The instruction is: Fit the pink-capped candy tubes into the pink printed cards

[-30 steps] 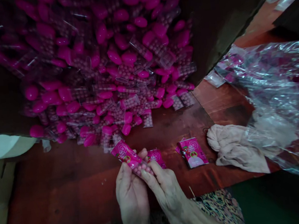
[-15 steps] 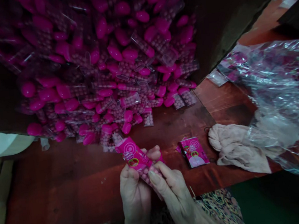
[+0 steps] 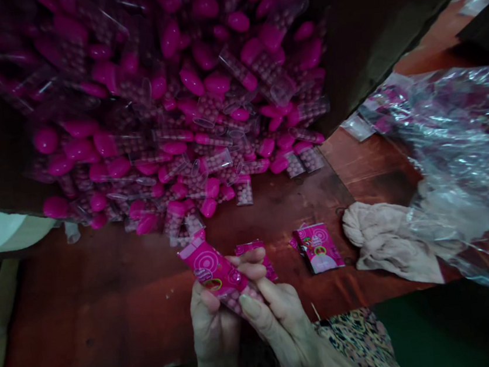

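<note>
Between my hands is a clear container of small pink balls (image 3: 232, 301), with a pink printed wrapper (image 3: 206, 261) around its upper part. My left hand (image 3: 215, 322) grips it from the left, thumb against the wrapper's lower edge. My right hand (image 3: 281, 317) pinches the ball-filled end, its fingers behind and thumb in front. Partly hidden behind the right fingers, a flat pink wrapper (image 3: 268, 264) lies on the table. Farther right rests a stack of pink printed wrappers (image 3: 321, 248).
A large heap of pink-capped clear containers (image 3: 204, 138) spills from a dark box (image 3: 367, 22) onto the reddish table (image 3: 107, 293). At right lie a crumpled cloth (image 3: 384, 244) and a clear plastic bag (image 3: 474, 181). A pale bowl (image 3: 7, 231) stands at left.
Both hands have shifted slightly left and down with the wrapped container. More of the flat wrapper behind the right fingers now shows. My grip looks much the same.
</note>
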Motion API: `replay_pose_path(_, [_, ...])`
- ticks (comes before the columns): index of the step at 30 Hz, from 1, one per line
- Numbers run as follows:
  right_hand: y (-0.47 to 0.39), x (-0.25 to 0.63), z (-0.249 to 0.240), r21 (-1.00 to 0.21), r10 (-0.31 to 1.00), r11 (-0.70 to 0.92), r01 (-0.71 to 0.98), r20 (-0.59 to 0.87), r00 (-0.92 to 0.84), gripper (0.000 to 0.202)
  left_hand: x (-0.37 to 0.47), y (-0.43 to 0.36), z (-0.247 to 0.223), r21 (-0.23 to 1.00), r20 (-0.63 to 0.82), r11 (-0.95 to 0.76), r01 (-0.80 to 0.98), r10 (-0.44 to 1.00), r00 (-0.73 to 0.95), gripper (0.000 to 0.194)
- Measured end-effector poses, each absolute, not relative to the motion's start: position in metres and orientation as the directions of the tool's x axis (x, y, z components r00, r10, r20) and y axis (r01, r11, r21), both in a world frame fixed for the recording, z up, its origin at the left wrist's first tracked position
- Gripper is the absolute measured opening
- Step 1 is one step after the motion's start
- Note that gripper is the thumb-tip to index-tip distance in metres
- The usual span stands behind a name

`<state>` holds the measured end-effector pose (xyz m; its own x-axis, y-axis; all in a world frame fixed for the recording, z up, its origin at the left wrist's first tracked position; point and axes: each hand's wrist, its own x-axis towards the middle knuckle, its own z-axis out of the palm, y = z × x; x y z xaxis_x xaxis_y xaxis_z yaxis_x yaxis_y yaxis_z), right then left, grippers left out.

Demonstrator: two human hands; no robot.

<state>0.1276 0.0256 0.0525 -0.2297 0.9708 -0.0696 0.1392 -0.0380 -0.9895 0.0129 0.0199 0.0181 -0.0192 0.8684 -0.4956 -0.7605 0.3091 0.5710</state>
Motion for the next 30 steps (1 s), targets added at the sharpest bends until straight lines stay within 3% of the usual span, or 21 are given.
replay_pose_path(5, [0.021,0.123,0.052,-0.98,0.978,0.003,0.201,-0.039,-0.206,0.042,0.014,0.019,0.025,0.577,-0.467,0.277,-0.769,0.884,-0.032,0.038])
replay_pose_path(9, [0.017,0.118,0.047,-0.968,0.978,-0.087,0.236,-0.128,-0.164,0.035,0.021,0.019,0.031,0.672,-0.404,0.203,-0.713,0.907,-0.122,0.035])
replay_pose_path(11, [0.015,0.117,0.042,-0.966,0.973,-0.08,0.245,-0.129,-0.193,0.033,0.024,0.019,0.032,0.719,-0.373,0.159,-0.677,0.91,-0.183,0.043])
replay_pose_path(14, [0.014,0.115,0.035,-0.943,0.979,0.055,0.329,-0.015,-0.205,0.029,0.026,0.017,0.032,0.738,-0.36,0.126,-0.662,0.904,-0.229,0.047])
replay_pose_path(17, [0.013,0.113,0.033,-0.873,0.975,0.199,0.445,0.132,-0.178,0.032,0.028,0.017,0.032,0.72,-0.391,0.127,-0.682,0.886,-0.248,0.032])
replay_pose_path(19, [0.012,0.113,0.034,-0.848,0.978,0.206,0.488,0.156,-0.142,0.034,0.031,0.016,0.033,0.704,-0.408,0.128,-0.699,0.878,-0.25,0.027])
replay_pose_path(27, [0.01,0.124,0.043,-0.943,0.993,0.098,0.318,0.071,-0.094,0.034,0.041,0.012,0.037,0.659,-0.433,0.197,-0.726,0.889,-0.152,0.033])
replay_pose_path(30, [0.015,0.125,0.046,-0.948,0.992,0.012,0.319,-0.029,-0.126,0.034,0.04,0.016,0.036,0.682,-0.419,0.159,-0.713,0.885,-0.204,0.029])
